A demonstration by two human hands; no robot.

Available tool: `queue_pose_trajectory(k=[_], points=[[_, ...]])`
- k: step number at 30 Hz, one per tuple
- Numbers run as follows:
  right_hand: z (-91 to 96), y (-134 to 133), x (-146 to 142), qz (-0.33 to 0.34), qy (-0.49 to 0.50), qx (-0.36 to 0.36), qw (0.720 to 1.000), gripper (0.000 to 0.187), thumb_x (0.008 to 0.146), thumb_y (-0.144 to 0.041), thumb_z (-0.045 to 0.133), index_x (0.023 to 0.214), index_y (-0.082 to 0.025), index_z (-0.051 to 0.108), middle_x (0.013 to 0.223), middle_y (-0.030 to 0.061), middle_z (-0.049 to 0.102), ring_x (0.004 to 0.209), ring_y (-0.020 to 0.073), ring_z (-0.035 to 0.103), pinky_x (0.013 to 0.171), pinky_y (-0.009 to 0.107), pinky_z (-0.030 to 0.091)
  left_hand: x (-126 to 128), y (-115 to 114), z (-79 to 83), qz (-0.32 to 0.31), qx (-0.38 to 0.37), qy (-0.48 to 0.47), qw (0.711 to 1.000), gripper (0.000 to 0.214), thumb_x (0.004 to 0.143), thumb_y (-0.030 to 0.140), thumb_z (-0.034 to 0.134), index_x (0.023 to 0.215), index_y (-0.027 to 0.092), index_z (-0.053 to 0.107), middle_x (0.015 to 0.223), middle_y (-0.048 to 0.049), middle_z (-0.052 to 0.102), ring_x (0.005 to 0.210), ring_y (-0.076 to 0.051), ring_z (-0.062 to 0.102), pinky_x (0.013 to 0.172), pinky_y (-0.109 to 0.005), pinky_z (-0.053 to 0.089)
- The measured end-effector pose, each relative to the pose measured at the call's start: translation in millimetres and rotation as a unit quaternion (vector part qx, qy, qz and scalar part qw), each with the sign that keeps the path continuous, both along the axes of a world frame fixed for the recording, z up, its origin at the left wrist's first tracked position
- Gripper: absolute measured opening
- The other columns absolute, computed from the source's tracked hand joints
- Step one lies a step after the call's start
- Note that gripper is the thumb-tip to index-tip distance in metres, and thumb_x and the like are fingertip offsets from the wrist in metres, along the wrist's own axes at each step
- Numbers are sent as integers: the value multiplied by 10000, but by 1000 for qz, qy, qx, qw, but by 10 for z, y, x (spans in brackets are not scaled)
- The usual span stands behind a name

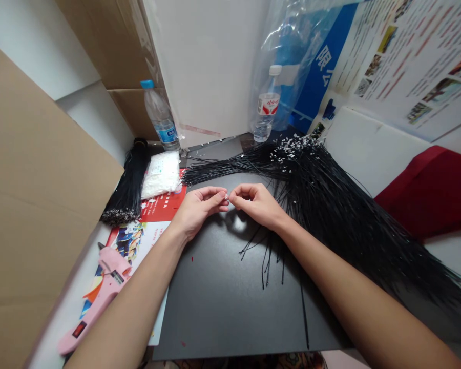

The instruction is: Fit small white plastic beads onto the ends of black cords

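My left hand (198, 207) and my right hand (255, 203) meet fingertip to fingertip above a black mat (223, 302). Both are pinched closed. Between them sits a tiny white piece (226, 196), held at the left fingertips. My right hand seems to pinch a thin black string that I can barely make out. A few loose black strings (267, 256) lie on the mat just under my right wrist. A big fan of black strings with white tips (330, 200) spreads to the right of my hands.
A tied bundle of black strings (126, 187) and a bag of small white pieces (162, 174) lie at the left. A pink glue gun (100, 292) rests on a printed sheet. Two water bottles (160, 115) (266, 110) stand at the back. Cardboard (34, 205) walls the left; red cloth (430, 189) lies right.
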State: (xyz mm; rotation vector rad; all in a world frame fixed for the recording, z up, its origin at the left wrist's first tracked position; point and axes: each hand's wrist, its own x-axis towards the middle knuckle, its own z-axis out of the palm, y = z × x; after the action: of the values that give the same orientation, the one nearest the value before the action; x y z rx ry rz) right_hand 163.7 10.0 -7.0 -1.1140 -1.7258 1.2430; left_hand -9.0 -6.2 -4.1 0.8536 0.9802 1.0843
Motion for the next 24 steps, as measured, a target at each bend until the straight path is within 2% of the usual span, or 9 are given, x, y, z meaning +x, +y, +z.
queue_pose_trajectory(k=[18, 24], points=[[33, -14, -21, -10, -6, -27, 1000, 235, 758, -368, 599, 733, -137, 636, 609, -24, 553, 545, 78, 448, 544, 221, 337, -2, -4, 4, 3, 0, 20, 1000, 125, 735, 164, 805, 824, 102, 743, 789, -48, 732, 639, -97, 647, 723, -268, 561], [20, -10, 5, 22, -10, -24, 999, 248, 795, -382, 568, 744, -147, 627, 574, -37, 529, 530, 78, 428, 537, 223, 321, -4, 2, 3, -5, 10, 26, 1000, 148, 719, 187, 821, 816, 109, 741, 786, -43, 727, 661, -106, 651, 731, -278, 561]])
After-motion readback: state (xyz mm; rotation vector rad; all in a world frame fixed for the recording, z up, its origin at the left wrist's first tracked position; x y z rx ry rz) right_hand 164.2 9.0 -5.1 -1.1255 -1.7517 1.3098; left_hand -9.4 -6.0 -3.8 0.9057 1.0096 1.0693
